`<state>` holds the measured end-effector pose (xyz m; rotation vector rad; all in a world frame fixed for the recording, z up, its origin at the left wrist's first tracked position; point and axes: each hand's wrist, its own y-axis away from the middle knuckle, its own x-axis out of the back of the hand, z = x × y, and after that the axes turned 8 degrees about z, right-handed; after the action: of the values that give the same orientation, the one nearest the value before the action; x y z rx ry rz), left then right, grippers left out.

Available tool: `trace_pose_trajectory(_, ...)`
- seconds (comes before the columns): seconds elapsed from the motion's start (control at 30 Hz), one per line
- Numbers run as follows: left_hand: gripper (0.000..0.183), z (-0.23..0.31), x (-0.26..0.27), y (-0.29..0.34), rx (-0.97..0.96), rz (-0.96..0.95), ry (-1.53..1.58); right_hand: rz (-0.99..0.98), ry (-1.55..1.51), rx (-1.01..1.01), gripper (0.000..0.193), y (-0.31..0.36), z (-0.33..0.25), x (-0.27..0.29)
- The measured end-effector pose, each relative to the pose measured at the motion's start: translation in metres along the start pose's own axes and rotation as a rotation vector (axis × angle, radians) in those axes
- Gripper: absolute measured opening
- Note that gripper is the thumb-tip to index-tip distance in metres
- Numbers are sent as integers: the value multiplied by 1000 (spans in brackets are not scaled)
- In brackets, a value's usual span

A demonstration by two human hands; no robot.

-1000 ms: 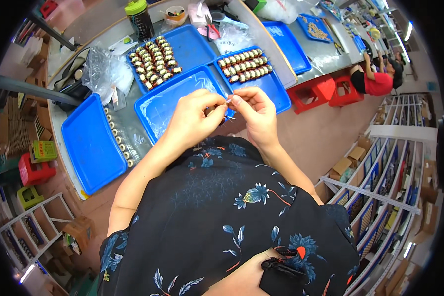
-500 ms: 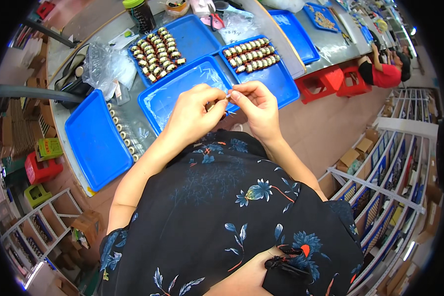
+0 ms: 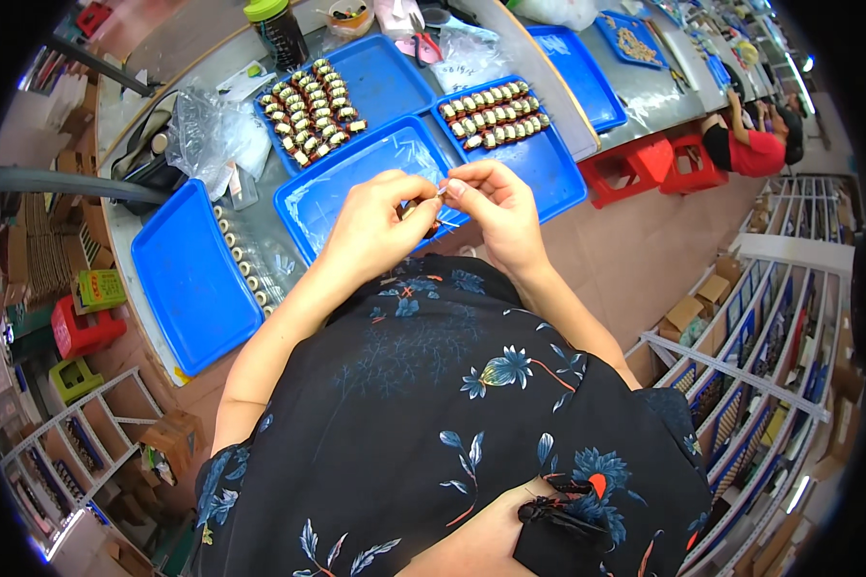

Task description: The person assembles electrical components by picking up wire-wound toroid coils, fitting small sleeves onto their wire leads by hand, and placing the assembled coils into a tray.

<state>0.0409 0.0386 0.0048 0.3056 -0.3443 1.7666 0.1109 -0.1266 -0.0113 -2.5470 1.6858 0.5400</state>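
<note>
Over the near blue tray (image 3: 293, 204), my left hand (image 3: 373, 221) is closed around a small dark wound coil part (image 3: 434, 230), mostly hidden by the fingers. White lead or tube ends stick out below it. The thumb and forefinger of my right hand (image 3: 505, 216) pinch a thin whitish piece (image 3: 443, 189) right at my left fingertips; whether it is a sleeve or a wire end I cannot tell. Thin clear tube pieces (image 3: 409, 154) lie scattered in that tray. Rows of finished-looking coils (image 3: 310, 115) fill part of the tray behind, and more coils (image 3: 496, 113) sit in the tray at right.
Another blue tray (image 3: 197, 279) lies at the left beside a row of pale ring-shaped parts (image 3: 238, 254). Farther back are a plastic bag (image 3: 207, 135), a green-lidded bottle (image 3: 277, 34) and red-handled pliers (image 3: 425, 43). Red stools (image 3: 635, 171) and a seated person (image 3: 755, 144) are at the right.
My hands stay together in nearly the same place, with small finger movements. The whole bench has shifted slightly down and right in the picture.
</note>
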Motion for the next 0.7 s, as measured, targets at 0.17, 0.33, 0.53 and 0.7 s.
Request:
trace_pose_trajectory(0.17,14,-1,0,-2,13,-10,-7,-1,31,31,15,-1,0,-1)
trace_pose_trajectory(0.33,15,0,0,-2,37,54,82,13,22,29,14,-2,1,-4)
trace_pose_trajectory(0.53,14,-2,2,1,41,61,84,11,32,36,14,-2,6,-6)
trace_pose_trajectory(0.7,15,-4,6,2,17,70,34,43,37,25,14,-1,7,-11)
